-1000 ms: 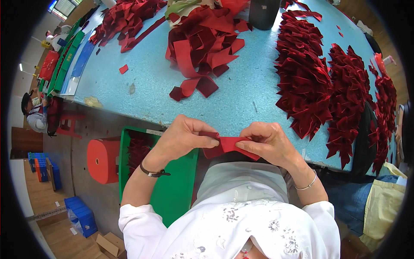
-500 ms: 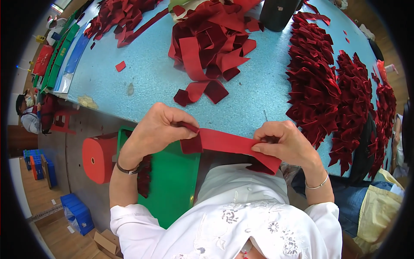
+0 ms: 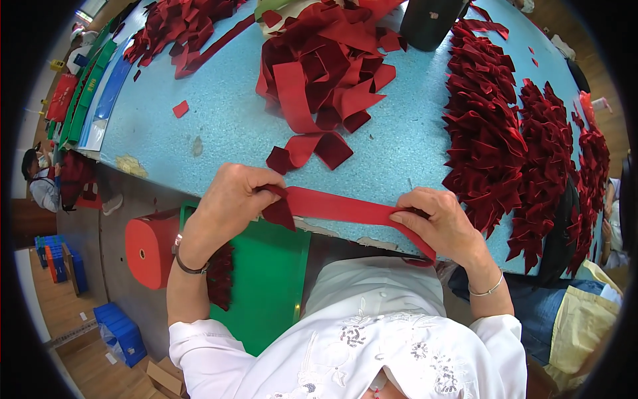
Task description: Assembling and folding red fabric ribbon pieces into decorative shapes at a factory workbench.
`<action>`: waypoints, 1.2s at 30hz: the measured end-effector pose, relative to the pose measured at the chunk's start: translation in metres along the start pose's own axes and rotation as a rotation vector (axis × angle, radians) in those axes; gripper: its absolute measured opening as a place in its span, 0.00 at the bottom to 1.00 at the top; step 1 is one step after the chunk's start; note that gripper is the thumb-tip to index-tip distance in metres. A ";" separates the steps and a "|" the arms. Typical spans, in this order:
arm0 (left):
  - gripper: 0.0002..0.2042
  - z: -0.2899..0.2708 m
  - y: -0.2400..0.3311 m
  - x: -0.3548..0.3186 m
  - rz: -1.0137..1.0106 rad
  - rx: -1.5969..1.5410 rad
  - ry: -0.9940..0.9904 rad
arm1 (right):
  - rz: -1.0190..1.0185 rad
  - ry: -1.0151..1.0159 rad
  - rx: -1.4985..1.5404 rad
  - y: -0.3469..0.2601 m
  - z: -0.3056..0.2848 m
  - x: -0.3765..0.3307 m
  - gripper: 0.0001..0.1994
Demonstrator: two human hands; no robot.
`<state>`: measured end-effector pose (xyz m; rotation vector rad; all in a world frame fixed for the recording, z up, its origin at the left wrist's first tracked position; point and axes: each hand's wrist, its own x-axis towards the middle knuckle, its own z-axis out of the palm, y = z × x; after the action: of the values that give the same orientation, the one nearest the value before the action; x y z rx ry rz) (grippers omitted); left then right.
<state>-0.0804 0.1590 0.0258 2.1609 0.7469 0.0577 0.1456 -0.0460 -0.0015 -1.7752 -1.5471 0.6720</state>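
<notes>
Red velvet ribbon [image 3: 342, 205], head view: pinched by left hand [image 3: 236, 199] and right hand [image 3: 440, 223] over the near edge of the blue table [image 3: 232, 133]. Uneven pull could twist it or slip an end free; the grips are partly hidden.

A black cup [image 3: 430, 25] stands well back from the bench's [image 3: 229, 126] near edge. A green tray [image 3: 74, 125] lies along the left edge; past it are a person [image 3: 44, 187], a red stool [image 3: 89, 197], blue crates [image 3: 121, 331] and a carton [image 3: 165, 378].
</notes>
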 end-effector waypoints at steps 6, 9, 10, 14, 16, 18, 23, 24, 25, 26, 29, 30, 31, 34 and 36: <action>0.07 -0.008 -0.009 0.002 0.081 0.138 0.047 | -0.016 0.021 -0.034 0.009 -0.008 -0.003 0.04; 0.07 -0.010 -0.012 0.002 0.156 0.210 0.082 | -0.026 0.056 -0.100 0.013 -0.011 -0.007 0.04; 0.08 -0.009 -0.016 0.003 0.195 0.232 0.091 | -0.033 0.074 -0.132 0.013 -0.011 -0.008 0.04; 0.09 -0.006 -0.022 0.001 0.288 0.303 0.110 | -0.124 0.109 -0.339 0.020 -0.006 -0.013 0.06; 0.08 -0.003 -0.022 -0.001 0.329 0.339 0.107 | -0.190 0.120 -0.400 0.023 -0.007 -0.013 0.08; 0.09 -0.001 -0.026 -0.002 0.386 0.389 0.128 | -0.319 0.137 -0.528 0.025 -0.006 -0.013 0.11; 0.11 0.002 -0.033 -0.008 0.546 0.505 0.168 | -0.426 0.158 -0.700 0.026 -0.005 -0.015 0.14; 0.12 0.001 -0.033 -0.009 0.573 0.517 0.167 | -0.428 0.148 -0.726 0.025 -0.005 -0.016 0.14; 0.12 0.002 -0.034 -0.010 0.572 0.522 0.166 | -0.429 0.139 -0.751 0.025 -0.006 -0.017 0.14; 0.12 0.002 -0.035 -0.010 0.593 0.547 0.163 | -0.431 0.129 -0.777 0.024 -0.006 -0.017 0.14; 0.12 0.003 -0.037 -0.011 0.635 0.599 0.156 | -0.418 0.138 -0.772 0.025 -0.007 -0.017 0.14; 0.12 0.003 -0.038 -0.011 0.653 0.583 0.166 | -0.410 0.139 -0.771 0.025 -0.007 -0.017 0.14; 0.12 0.003 -0.039 -0.012 0.670 0.566 0.176 | -0.410 0.142 -0.770 0.025 -0.006 -0.016 0.14; 0.12 0.005 -0.042 -0.012 0.696 0.538 0.210 | -0.363 0.156 -0.690 0.026 -0.005 -0.014 0.13; 0.12 0.007 -0.043 -0.013 0.710 0.515 0.257 | -0.353 0.154 -0.679 0.026 -0.005 -0.012 0.12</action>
<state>-0.1101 0.1680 -0.0075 2.8558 0.0859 0.5736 0.1639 -0.0607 -0.0184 -1.8678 -2.0567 -0.1906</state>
